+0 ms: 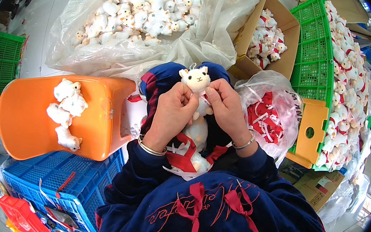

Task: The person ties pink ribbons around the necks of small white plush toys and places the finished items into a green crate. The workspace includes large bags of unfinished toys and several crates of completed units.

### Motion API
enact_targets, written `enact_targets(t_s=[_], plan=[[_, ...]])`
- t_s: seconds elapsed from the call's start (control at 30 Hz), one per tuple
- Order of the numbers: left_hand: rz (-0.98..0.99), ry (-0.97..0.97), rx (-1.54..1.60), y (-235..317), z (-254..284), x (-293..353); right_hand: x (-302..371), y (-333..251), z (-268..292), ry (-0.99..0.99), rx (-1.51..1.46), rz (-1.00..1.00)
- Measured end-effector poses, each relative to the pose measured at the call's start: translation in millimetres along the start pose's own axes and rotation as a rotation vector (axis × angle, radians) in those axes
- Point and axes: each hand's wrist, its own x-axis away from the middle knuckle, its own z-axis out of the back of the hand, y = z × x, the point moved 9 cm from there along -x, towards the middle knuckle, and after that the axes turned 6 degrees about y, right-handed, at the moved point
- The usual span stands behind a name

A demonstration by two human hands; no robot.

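Note:
A small white plush animal [197, 80] with a hanging loop on its head faces up between my hands, over my lap. My left hand [176, 110] is closed, its thumb and finger pinching a white ribbon at the toy's neck. From the other side my right hand [226, 110] pinches the same ribbon. A little red shows under the ribbon; the fingertips partly hide it. Below, on my lap, lie another white plush toy [197, 133] and red cloth pieces [181, 158] with white ribbons.
Ahead, a large clear plastic sheet [72, 32] holds many white plush toys. Several sit on the orange chair [18, 121] at left, beside a blue crate [86, 193]. At right are a bag of red pieces [265, 118], a cardboard box [290, 28] and a green crate [313, 53].

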Motion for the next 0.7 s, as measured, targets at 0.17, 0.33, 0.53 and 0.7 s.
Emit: enact_targets(t_s=[0.17,0.33,0.53,0.7], plan=[[-0.007,0.013,0.071,-1.9,2.6,3.0,-1.9,-10.0,-1.2,0.024,0.035,0.036],[-0.215,0.081,-0.079,6.3,6.7,9.2,1.8,-5.5,1.8,0.106,0.035,0.014],[-0.27,0.104,-0.196,8.5,13.4,20.2,10.4,13.3,5.9,0.045,-0.064,-0.105],[-0.221,0.131,-0.204,12.5,15.3,32.7,21.1,-5.9,8.5,-0.003,0.145,0.114]])
